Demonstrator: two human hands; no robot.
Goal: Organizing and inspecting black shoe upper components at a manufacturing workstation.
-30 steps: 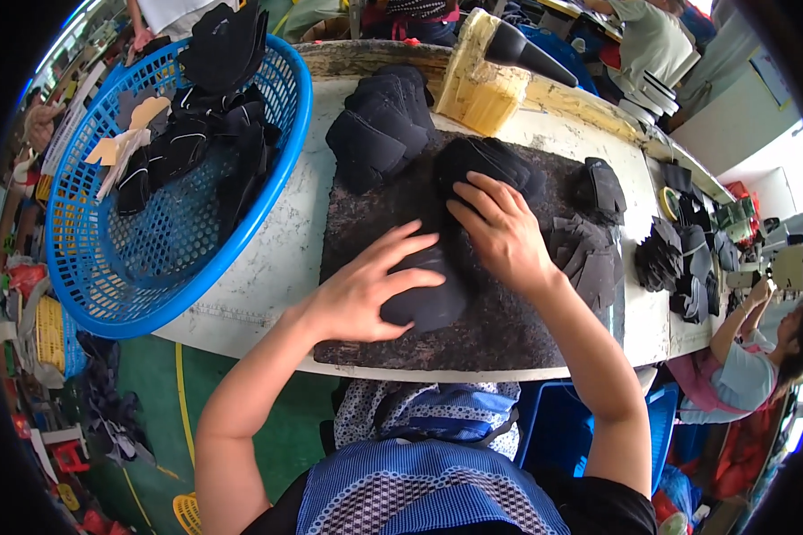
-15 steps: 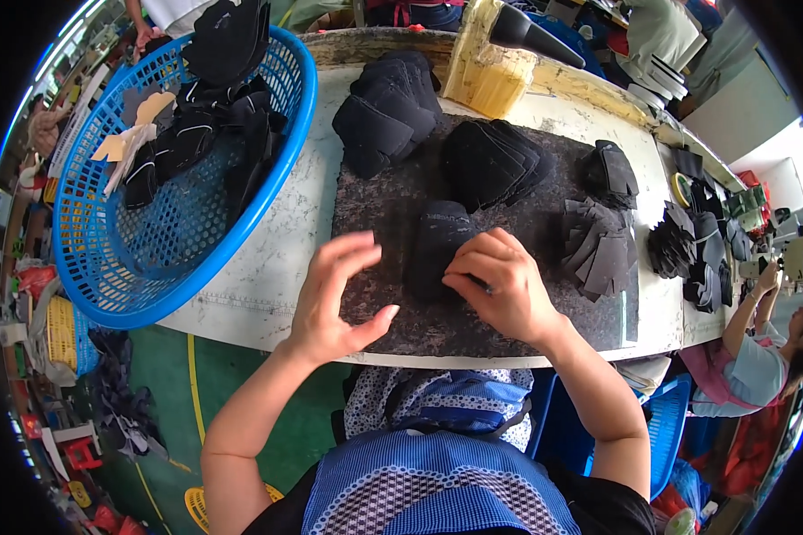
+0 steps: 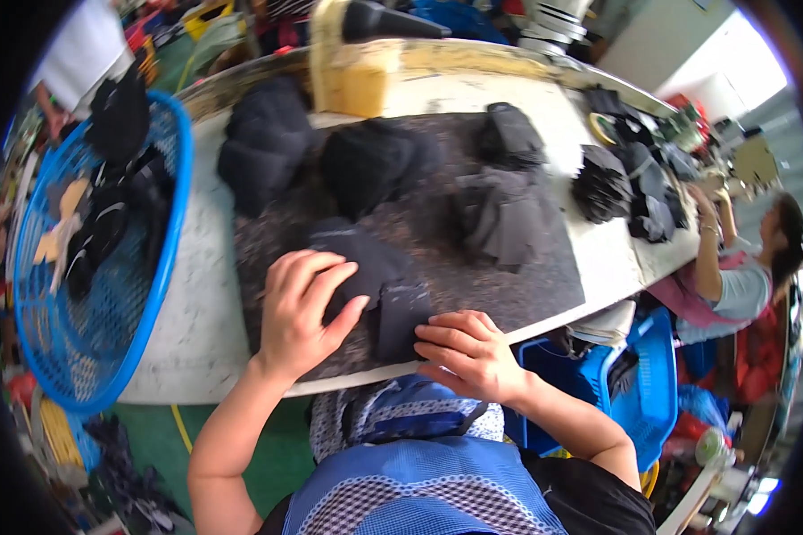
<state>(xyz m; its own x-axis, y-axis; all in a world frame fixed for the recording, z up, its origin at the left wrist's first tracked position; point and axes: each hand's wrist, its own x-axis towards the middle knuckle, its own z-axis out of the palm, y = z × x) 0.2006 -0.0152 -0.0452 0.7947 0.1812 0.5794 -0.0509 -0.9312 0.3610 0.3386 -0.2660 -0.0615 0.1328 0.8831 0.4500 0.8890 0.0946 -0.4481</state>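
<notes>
Small black panel [image 3: 403, 323]: lies near the front edge of the dark mat [image 3: 535, 290], between the two hands; oblong, long axis running away from the body, almost straight, with one short end toward the far side and the other toward the apron [image 3: 410, 490].
Rounded black panel [image 3: 366, 259]: lies just beyond and to the left, apparently overlapped at its near right corner; broad end pointing away, slightly leftward.
Left hand [image 3: 302, 308]: half open, fingers curved and close together, thumb spread well apart from them; reaches over the left side of the rounded panel; cannot tell whether pressing on it.
Right hand [image 3: 471, 357]: fingers nearly together and bent, fingertips at the right edge of the small panel; thumb unclear, so cannot tell whether pinching.
Far side of the mat: holds two dark stacks of rounded panels [image 3: 370, 165], blurred.
Left on the surface [image 3: 187, 334]: carries a blue basket [image 3: 177, 214].
</notes>
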